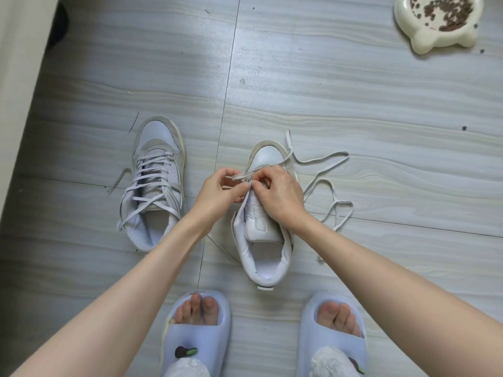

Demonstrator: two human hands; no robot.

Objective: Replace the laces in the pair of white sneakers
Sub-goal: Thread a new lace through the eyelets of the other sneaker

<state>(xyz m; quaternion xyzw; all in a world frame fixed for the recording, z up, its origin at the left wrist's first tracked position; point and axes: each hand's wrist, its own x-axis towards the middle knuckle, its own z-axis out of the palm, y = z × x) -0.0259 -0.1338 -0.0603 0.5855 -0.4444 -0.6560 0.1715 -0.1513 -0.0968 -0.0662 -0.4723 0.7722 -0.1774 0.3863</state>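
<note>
Grey wood-grain floor tiles (326,85) fill the view, with a dark grout line running from far to near just left of centre. A pale wall or furniture edge (19,77) borders the far left.

Two white sneakers stand on the floor, toes pointing far. The left sneaker (156,183) is laced through its eyelets, the lacing slack and its loose ends trailing off both sides of the collar. The right sneaker (265,232) stands near centre, well apart from the first, its padded tongue (258,221) exposed and no lacing visible over the near part of the tongue.

A loose white lace (324,183) crosses the toe of the right sneaker and lies in loops on the floor to its right, one end reaching far past the toe.

The left hand (217,190) is over the forward part of the right sneaker, fingers curled, pinching the lace. The right hand (277,191) is just beside it, touching or nearly touching, fingers curled and pinching the lace at the top of the tongue. A short strip of lace spans between the two hands. The exact eyelet being worked is hidden by the fingers.

Nearest the camera, two feet in pale blue open-toe slippers (196,333) rest on the floor. At far right sits a cream pet bowl (424,42) holding brown kibble; a few pellets lie on the floor near it.
</note>
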